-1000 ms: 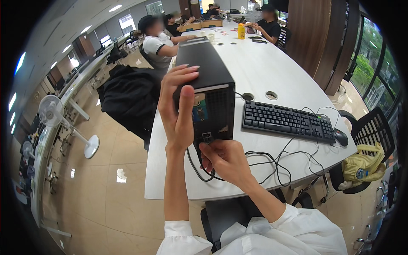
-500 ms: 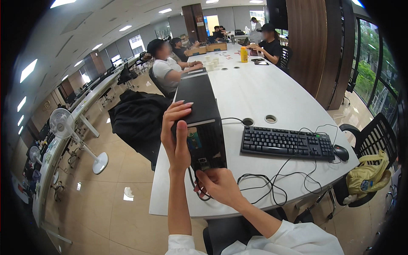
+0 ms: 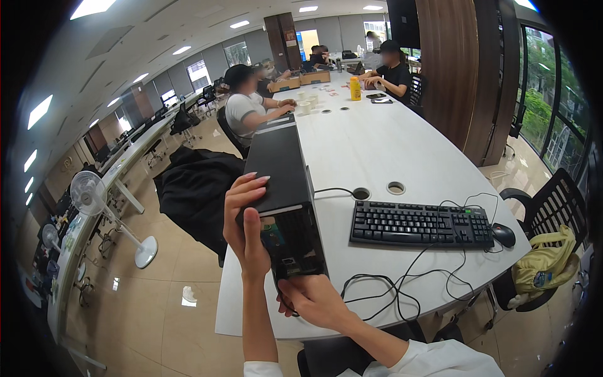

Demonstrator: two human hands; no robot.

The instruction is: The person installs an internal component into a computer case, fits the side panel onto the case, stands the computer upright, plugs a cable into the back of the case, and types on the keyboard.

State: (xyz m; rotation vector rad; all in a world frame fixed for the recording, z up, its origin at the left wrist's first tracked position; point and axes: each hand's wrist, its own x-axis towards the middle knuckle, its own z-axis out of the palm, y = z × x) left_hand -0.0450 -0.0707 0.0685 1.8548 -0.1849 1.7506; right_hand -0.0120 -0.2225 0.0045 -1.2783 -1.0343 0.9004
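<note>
A black desktop computer case [image 3: 282,176] lies along the white table [image 3: 389,151], its rear panel facing me. My left hand [image 3: 246,226] grips the case's near left corner, fingers over the top edge. My right hand [image 3: 314,300] is at the bottom of the rear panel, fingers closed on a black cable plug there. Black cables [image 3: 389,286] trail from it across the table's front edge.
A black keyboard [image 3: 419,224] and a black mouse [image 3: 504,235] lie to the right. A chair draped in black cloth [image 3: 198,188] stands to the left, a white floor fan [image 3: 94,201] beyond it. A chair with a yellow bag [image 3: 546,264] is at right. Several people sit farther along the table.
My view has pulled back and down, so the case looks farther and lower. Both hands stay on the case's rear end; my right hand remains at the cable.
</note>
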